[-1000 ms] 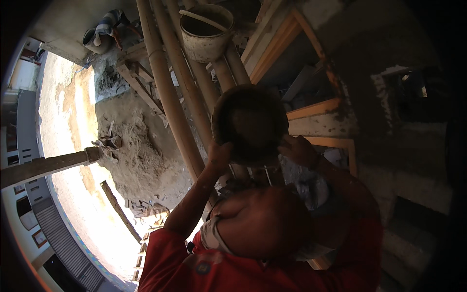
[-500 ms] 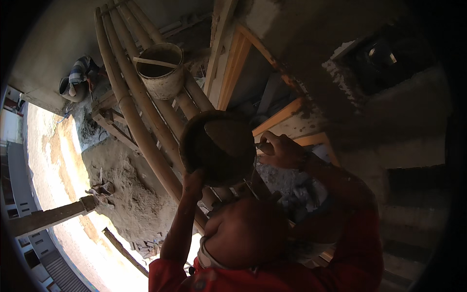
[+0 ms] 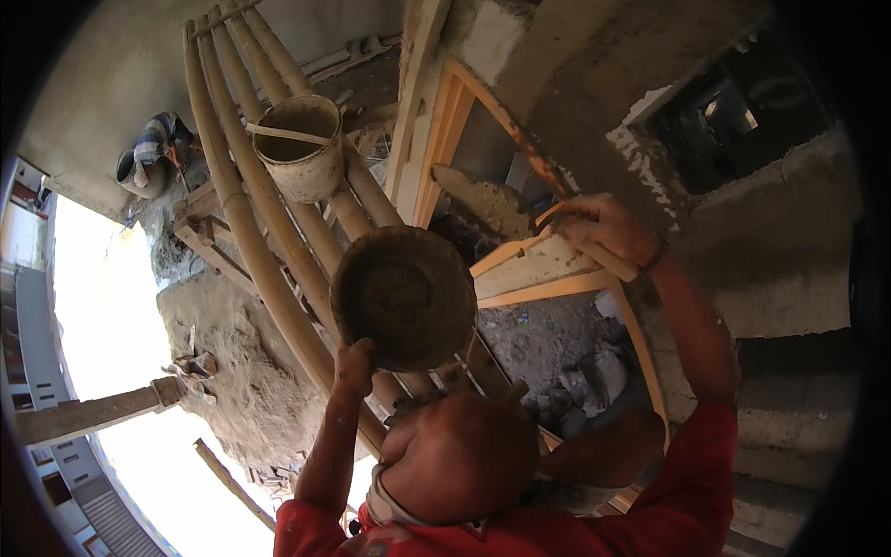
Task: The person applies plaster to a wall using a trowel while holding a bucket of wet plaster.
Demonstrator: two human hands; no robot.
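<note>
My left hand (image 3: 355, 368) grips the near left rim of a dark round mortar bowl (image 3: 404, 297), which is tilted toward me. Grey residue coats its inside. Off to the right, my right hand (image 3: 611, 228) is closed round the wooden handle of a trowel (image 3: 487, 202). The mortar-smeared blade points left, above and right of the bowl, in front of the orange wooden frame (image 3: 497, 107). Beyond the bowl stands a mortar-stained bucket (image 3: 302, 158) with a wooden stick across its top.
Long bamboo poles (image 3: 243, 209) form a platform under the bowl and bucket. At the far left, a bent-over person (image 3: 160, 139) works beside a dark container (image 3: 139, 174). A plastered wall (image 3: 742, 227) with a square opening rises on the right. Sand (image 3: 232, 343) lies below left.
My right hand has moved up and right, taking the trowel out from over the bowl. The bowl has shifted slightly left and down, still in my left hand. The picture is brighter.
</note>
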